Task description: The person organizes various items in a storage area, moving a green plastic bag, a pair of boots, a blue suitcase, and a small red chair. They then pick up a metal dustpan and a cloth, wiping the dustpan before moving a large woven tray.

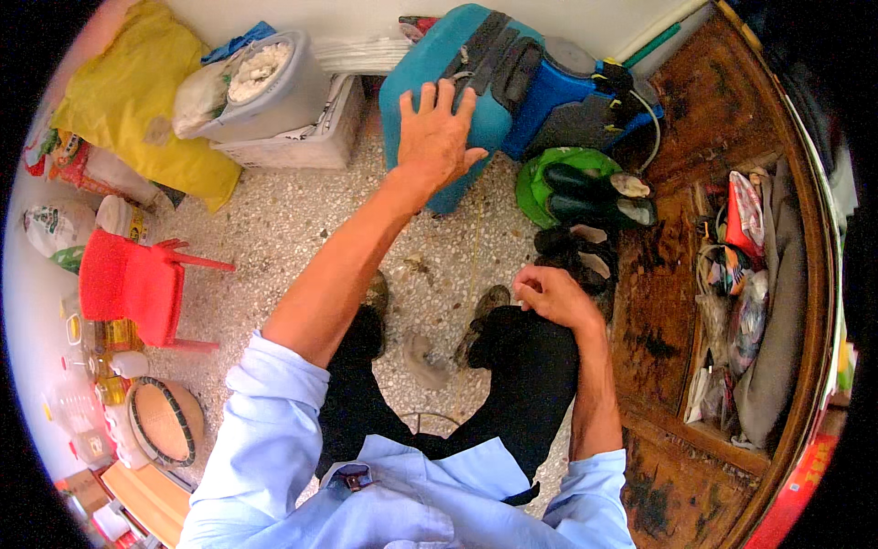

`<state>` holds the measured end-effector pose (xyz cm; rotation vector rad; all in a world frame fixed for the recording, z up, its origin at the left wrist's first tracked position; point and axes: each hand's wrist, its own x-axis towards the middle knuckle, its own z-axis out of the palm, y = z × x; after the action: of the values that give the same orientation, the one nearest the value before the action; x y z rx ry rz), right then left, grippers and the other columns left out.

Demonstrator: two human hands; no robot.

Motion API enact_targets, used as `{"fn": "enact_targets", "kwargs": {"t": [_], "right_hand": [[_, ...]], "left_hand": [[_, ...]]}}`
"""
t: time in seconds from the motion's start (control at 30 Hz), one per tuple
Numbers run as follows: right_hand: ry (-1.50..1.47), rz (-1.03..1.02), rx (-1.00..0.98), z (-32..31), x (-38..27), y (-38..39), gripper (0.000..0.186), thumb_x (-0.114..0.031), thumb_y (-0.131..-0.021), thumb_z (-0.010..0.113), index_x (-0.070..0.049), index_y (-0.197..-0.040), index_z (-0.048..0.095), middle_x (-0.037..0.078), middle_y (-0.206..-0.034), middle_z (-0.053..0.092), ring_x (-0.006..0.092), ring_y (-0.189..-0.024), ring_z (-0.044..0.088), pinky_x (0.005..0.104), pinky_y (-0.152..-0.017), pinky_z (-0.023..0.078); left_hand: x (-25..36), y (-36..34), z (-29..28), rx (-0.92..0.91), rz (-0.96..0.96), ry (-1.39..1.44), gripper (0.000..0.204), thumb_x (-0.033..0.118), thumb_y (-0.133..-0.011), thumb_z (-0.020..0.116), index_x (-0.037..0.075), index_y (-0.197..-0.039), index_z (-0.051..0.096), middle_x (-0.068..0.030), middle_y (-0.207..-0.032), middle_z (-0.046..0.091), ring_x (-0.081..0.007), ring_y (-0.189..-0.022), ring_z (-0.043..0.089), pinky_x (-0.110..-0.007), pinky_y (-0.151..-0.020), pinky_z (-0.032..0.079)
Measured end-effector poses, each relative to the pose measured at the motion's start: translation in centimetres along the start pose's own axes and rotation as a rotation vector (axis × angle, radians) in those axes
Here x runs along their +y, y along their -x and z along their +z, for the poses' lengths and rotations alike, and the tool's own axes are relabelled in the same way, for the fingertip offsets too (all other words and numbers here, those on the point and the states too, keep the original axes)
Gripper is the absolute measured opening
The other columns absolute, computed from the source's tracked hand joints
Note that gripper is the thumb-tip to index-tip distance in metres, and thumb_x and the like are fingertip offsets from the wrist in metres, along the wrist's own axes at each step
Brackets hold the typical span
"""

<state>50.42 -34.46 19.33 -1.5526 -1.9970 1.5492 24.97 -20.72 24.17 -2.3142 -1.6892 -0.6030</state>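
Observation:
My left hand is stretched forward over a teal hard-sided case with dark grey panels on top. Its fingers are spread and hold nothing; whether the palm touches the case I cannot tell. My right hand rests by my right knee, its fingers loosely curled, with nothing visible in them. Against the teal case leans a blue and grey one. Black and yellow gloves lie on top of it. Dark rubber boots lie on a green bag nearer my right hand.
A red child's chair stands at the left, near plastic bottles and a round basket. Behind are a yellow sack and a white tub. Worn wooden furniture with an open, filled compartment lines the right side.

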Motion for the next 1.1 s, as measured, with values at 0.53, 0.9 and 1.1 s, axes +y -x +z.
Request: {"fn": "enact_targets", "kwargs": {"t": [0.53,0.9,1.1], "right_hand": [[-0.027,0.021,-0.046,-0.7,-0.4,0.6,0.018,-0.019,-0.092,0.057,-0.001,-0.091,0.061,0.003,-0.076,0.063,0.0099,-0.066,0.060,0.0253,-0.060,0.047],[-0.088,0.000,-0.059,-1.1,0.6,0.9,0.019,-0.019,-0.092,0.056,0.000,-0.090,0.060,0.003,-0.075,0.062,0.0093,-0.066,0.060,0.0252,-0.059,0.047],[-0.047,-0.048,-0.038,-1.1,1.3,1.2,0.019,-0.019,-0.092,0.056,0.000,-0.090,0.060,0.003,-0.075,0.062,0.0095,-0.066,0.060,0.0254,-0.058,0.046]], "left_hand": [[-0.1,-5.3,4.3,0.176,-0.033,-0.063,0.095,0.072,-0.062,0.066,0.019,-0.137,0.044,-0.0167,-0.138,0.041,-0.0377,-0.130,0.034,-0.067,-0.097,0.025],[2.7,-8.8,6.7,0.203,-0.095,-0.037,0.083,0.063,-0.071,0.065,0.013,-0.134,0.045,-0.0203,-0.137,0.041,-0.0420,-0.131,0.030,-0.072,-0.094,0.022],[2.2,-9.2,7.2,0.213,-0.055,-0.047,0.083,0.066,-0.072,0.062,0.014,-0.135,0.045,-0.0206,-0.138,0.039,-0.0428,-0.131,0.029,-0.073,-0.094,0.022]]}}
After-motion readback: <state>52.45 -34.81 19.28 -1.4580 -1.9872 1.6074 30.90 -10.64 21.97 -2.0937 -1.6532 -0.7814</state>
